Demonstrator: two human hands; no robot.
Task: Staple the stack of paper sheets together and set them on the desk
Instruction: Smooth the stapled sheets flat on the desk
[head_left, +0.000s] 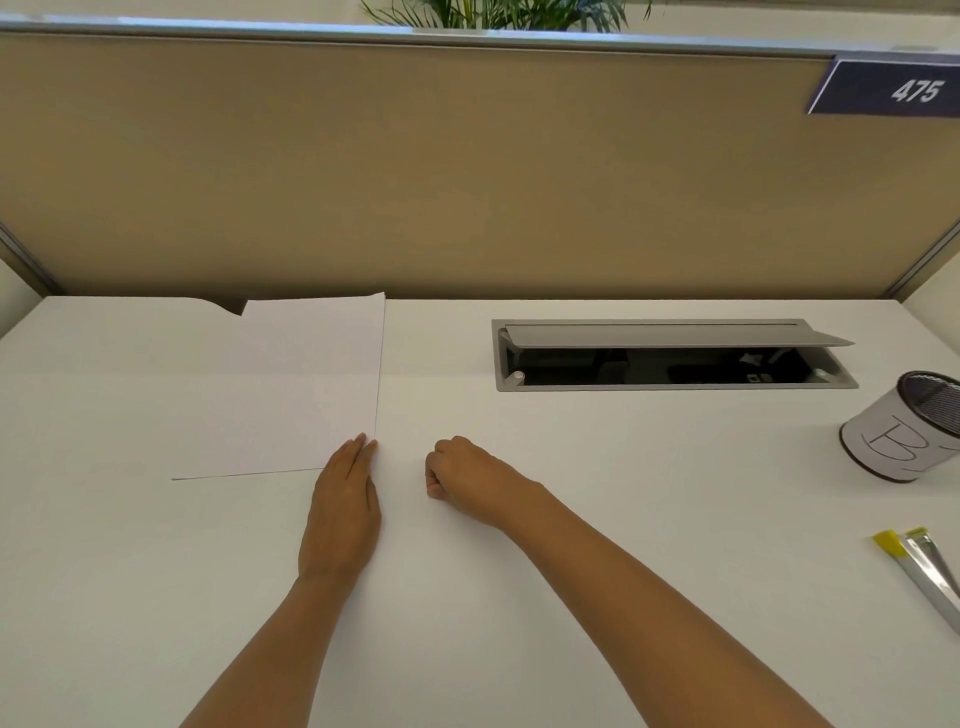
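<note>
The stack of paper (291, 384) lies flat on the white desk (519, 597), up and to the left of both hands. Its far left corner curls up a little. The left hand (343, 514) is flat and open, palm down, with its fingers close together. Its fingertips (363, 447) rest on the near right corner of the paper, pressing it down. It is not gripping anything. Just to the right, close by but not touching the paper, the right hand (462, 478) is curled into a loose fist on the desk. I cannot tell if anything is inside it. Farther right is an open gray cable box (670, 353) set in the desk. Well off to the right of the hands stand a mesh cup (904, 426) and a silver and yellow tool (919, 566).
</note>
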